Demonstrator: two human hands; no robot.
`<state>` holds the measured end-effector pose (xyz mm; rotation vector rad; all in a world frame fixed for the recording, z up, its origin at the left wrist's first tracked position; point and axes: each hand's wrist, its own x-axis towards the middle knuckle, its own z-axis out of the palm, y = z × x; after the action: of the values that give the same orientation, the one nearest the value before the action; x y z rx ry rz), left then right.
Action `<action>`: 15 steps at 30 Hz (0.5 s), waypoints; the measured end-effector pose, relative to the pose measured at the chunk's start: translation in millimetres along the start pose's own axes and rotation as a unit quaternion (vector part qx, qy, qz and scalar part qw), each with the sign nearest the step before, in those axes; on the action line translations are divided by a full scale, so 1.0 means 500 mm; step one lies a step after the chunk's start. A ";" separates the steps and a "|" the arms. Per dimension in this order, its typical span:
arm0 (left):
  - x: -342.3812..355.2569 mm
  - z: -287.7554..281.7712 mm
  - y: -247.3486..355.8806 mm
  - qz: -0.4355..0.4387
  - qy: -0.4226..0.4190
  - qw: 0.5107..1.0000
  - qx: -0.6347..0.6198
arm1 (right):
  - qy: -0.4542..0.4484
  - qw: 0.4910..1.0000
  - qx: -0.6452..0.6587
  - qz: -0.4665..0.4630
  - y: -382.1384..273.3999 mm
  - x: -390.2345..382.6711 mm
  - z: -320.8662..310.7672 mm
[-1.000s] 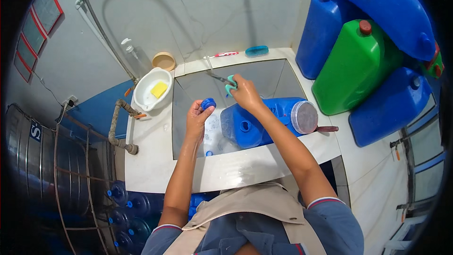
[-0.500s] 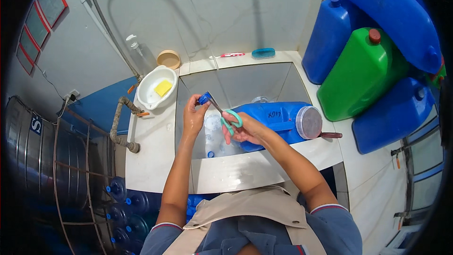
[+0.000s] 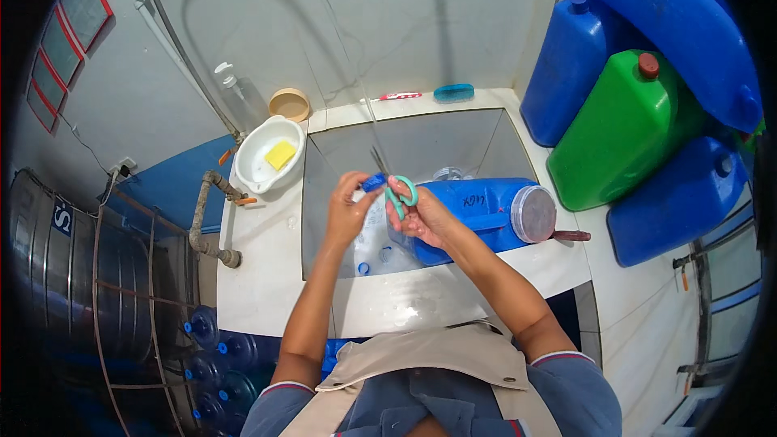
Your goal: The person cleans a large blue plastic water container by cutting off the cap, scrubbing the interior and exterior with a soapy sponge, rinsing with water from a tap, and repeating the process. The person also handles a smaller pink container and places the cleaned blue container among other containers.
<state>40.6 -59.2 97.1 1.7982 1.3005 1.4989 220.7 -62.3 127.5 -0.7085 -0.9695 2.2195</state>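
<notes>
My left hand (image 3: 348,206) pinches a small blue plastic cap (image 3: 374,183) between thumb and fingers above the sink. My right hand (image 3: 422,217) is closed around a pair of scissors (image 3: 403,184) with teal handles, its metal blades pointing up and away from me beside the cap. Below my hands, translucent bottles (image 3: 379,249) lie in the sink (image 3: 348,133); one shows a blue ring at its neck. To the right a large blue jug (image 3: 473,206) with a clear round lid lies on its side, partly behind my right hand.
A white basin (image 3: 263,171) with a yellow sponge (image 3: 280,155) sits on the left ledge near a pipe with taps (image 3: 202,218). A teal brush (image 3: 453,93) rests at the back. Blue and green jerrycans (image 3: 611,129) crowd the right, and large bottles (image 3: 231,352) stand low at left.
The scissor blades have swung from pointing left across the cap to pointing upward beside it. My left hand has shifted slightly right and nearer, keeping its pinch on the cap.
</notes>
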 end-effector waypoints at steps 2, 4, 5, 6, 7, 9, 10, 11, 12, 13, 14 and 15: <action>-0.007 0.003 -0.029 -0.065 0.040 0.996 -0.053 | 0.007 1.000 -0.005 -0.017 -0.001 0.001 0.001; 0.000 -0.029 -0.043 -0.084 0.035 0.996 -0.020 | -0.006 1.000 -0.007 -0.003 -0.007 -0.030 0.007; 0.003 -0.037 -0.045 -0.093 0.033 0.995 -0.004 | -0.013 0.999 0.018 0.030 -0.008 -0.035 0.008; 0.006 -0.037 -0.026 -0.075 0.025 0.996 0.039 | -0.021 0.997 0.048 0.063 -0.005 -0.038 0.009; 0.008 -0.034 -0.020 -0.058 0.022 0.997 0.048 | -0.028 0.992 0.077 0.096 -0.003 -0.040 0.008; 0.015 -0.030 -0.015 -0.026 0.017 0.997 0.067 | -0.039 0.986 0.117 0.115 0.009 -0.029 -0.006; 0.017 -0.031 -0.016 -0.010 0.017 0.997 0.074 | -0.034 0.983 0.134 0.122 0.012 -0.026 -0.006; 0.019 -0.032 -0.016 0.005 0.017 0.997 0.080 | -0.029 0.980 0.151 0.129 0.013 -0.025 -0.006; 0.020 -0.033 -0.016 0.021 0.017 0.996 0.086 | -0.024 0.978 0.155 0.134 0.012 -0.025 -0.007; 0.019 -0.033 -0.013 0.019 0.015 0.996 0.086 | -0.019 0.977 0.159 0.140 0.010 -0.026 -0.006; 0.019 -0.033 -0.007 0.018 0.014 0.996 0.086 | -0.015 0.976 0.163 0.146 0.008 -0.027 -0.005; 0.018 -0.032 -0.004 0.017 0.012 0.996 0.086 | -0.010 0.978 0.153 0.139 0.008 -0.029 -0.002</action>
<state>24.5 -54.1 104.9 1.9224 1.4571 1.4701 230.0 -74.2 126.9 -0.7133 -0.5419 2.5481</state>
